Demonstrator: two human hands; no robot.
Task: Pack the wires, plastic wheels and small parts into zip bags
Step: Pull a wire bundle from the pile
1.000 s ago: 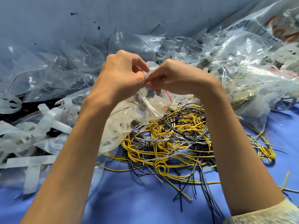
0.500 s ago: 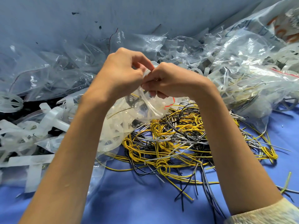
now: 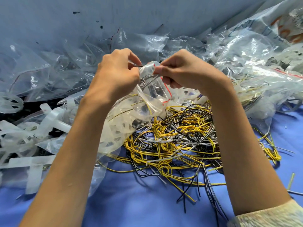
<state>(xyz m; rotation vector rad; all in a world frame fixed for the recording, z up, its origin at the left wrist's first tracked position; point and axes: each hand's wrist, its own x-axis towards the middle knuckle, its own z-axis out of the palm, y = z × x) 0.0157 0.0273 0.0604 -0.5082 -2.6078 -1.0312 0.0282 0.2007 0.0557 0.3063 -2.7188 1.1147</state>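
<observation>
**Both hands on the mouth of one zip bag, wire pile right under it**

So the left hand (image 3: 118, 71) and right hand (image 3: 185, 71) are both up off the tabletop (image 3: 139, 202), close together, working the top of a small clear zip bag (image 3: 148, 97) with a red line along its seal. The left fingers (image 3: 132, 56) are curled in tight and pinching the bag's edge, with a thin dark wire end poking out between thumb and forefinger. The right fingers (image 3: 159, 69) are curled too, thumb pressed on the bag's rim right by the red strip. So neither hand is open at all, and both have hold of the same bag.

Inside the bag you can make out a yellow wire, some grey wire and a few dark bits, too blurry to name.

The bag hangs just above a tangled heap of wires (image 3: 180, 141) in yellow, black and white, spread over the blue tabletop between the two forearms. Low on the left side of the bag sit translucent plastic wheels (image 3: 114, 133) in clear plastic; can't tell if that's the same bag or another one.

Far left there's a loose wheel (image 3: 9, 104) and chunky white plastic strips (image 3: 54, 118). A heap of crumpled clear bags (image 3: 49, 71) runs along the back, with more stuffed bags (image 3: 254, 63) on the right.
</observation>
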